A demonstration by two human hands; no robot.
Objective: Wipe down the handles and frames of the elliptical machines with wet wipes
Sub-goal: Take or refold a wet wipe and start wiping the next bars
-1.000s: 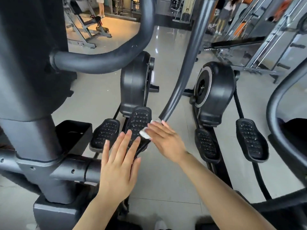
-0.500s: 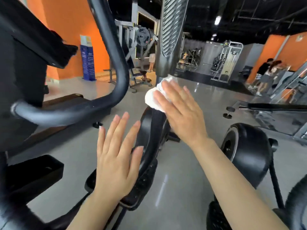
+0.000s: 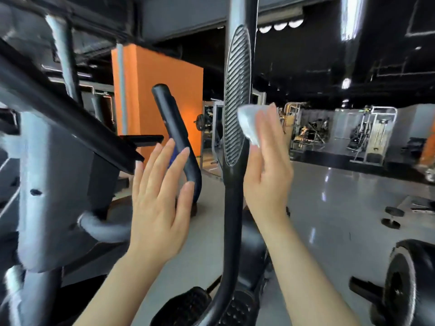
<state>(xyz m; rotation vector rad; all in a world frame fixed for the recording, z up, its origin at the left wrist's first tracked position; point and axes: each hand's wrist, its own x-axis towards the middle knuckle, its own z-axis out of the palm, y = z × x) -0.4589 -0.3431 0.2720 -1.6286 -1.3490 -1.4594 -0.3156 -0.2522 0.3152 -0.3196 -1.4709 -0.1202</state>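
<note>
Since the earlier frames, the right hand (image 3: 266, 175) with the wet wipe (image 3: 249, 124) has travelled up the moving handle bar (image 3: 231, 220) from pedal level to the ribbed grip section (image 3: 236, 95), and the view has tilted up from the floor toward the gym hall.

Far left of the frame: the grey console mast (image 3: 58, 184) of the elliptical machine, blurred. Right of it, an orange pillar (image 3: 153, 90) stands in the background, with a short black fixed handle (image 3: 174, 128) in front of it.

Lower centre-left: the left hand (image 3: 157, 198) is raised with fingers straight and slightly spread. It holds nothing, and its fingertips overlap the fixed handle; contact cannot be confirmed.

Centre: the moving handle bar runs from the bottom edge to the top edge.

Immediately right of the bar: the right hand, fingers extended, presses the wipe flat against the right side of the ribbed grip section. The wipe lies bunched under the fingertips, in the middle of the frame.

Lower right corner: the black flywheel housing (image 3: 409, 278) of a neighbouring machine. Blurred weight machines (image 3: 372, 137) line the far wall at mid right.
</note>
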